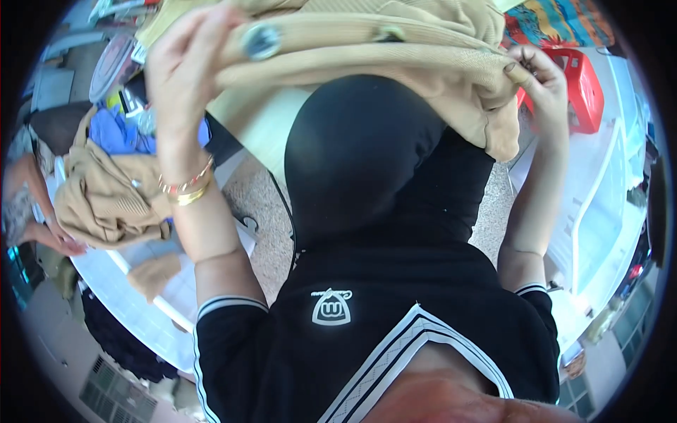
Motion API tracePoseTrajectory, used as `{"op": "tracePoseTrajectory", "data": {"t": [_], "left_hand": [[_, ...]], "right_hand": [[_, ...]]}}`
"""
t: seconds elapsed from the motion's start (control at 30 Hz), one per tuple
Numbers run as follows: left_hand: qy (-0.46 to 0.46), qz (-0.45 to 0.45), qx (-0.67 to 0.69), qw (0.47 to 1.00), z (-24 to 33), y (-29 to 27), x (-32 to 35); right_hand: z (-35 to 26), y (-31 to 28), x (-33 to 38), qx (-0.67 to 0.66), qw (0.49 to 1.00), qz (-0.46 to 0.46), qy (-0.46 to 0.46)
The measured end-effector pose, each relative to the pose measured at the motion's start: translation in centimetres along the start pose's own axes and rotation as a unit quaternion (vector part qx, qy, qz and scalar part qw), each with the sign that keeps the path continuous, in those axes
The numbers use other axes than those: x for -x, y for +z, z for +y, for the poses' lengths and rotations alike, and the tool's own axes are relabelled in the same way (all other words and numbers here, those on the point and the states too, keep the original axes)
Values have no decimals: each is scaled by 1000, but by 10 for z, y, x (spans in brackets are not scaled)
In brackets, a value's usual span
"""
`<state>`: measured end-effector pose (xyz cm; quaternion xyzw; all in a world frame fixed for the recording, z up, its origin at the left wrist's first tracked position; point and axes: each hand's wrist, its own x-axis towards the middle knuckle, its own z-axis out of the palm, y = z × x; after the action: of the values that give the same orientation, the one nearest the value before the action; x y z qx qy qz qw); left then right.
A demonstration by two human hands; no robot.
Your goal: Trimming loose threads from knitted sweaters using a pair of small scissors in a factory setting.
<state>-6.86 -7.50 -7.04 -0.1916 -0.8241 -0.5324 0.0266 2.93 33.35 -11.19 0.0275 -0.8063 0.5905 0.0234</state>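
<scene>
A tan knitted cardigan (360, 60) is stretched between my hands at the top of the view. Its button band runs across, with a large shiny round button (261, 41) near the left end and a second one (389, 33) near the middle. My left hand (187, 60), slightly blurred, is closed on the band's left end. On the right, my right hand (539, 77) pinches the edge between thumb and fingers, and a corner of the cloth hangs below it. The rest of the cardigan lies bunched beyond the band.
At the left, another tan knitted garment (113, 194) lies heaped on a white surface beside blue cloth (120, 132). Another person's hand (60, 240) is near it. A red plastic stool or basket (585, 92) stands at the right, near a white bin-like container (596, 211). Patterned cloth (564, 25) lies behind.
</scene>
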Motion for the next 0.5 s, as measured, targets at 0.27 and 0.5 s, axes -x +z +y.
{"op": "tracePoseTrajectory", "data": {"t": [0.27, 0.5], "left_hand": [[-48, 59, 62, 995, -43, -15, 26], [58, 32, -158, 985, -34, 24, 26]], "right_hand": [[-39, 40, -37, 198, 978, -53, -49], [-21, 61, -34, 254, 956, -15, -148]]}}
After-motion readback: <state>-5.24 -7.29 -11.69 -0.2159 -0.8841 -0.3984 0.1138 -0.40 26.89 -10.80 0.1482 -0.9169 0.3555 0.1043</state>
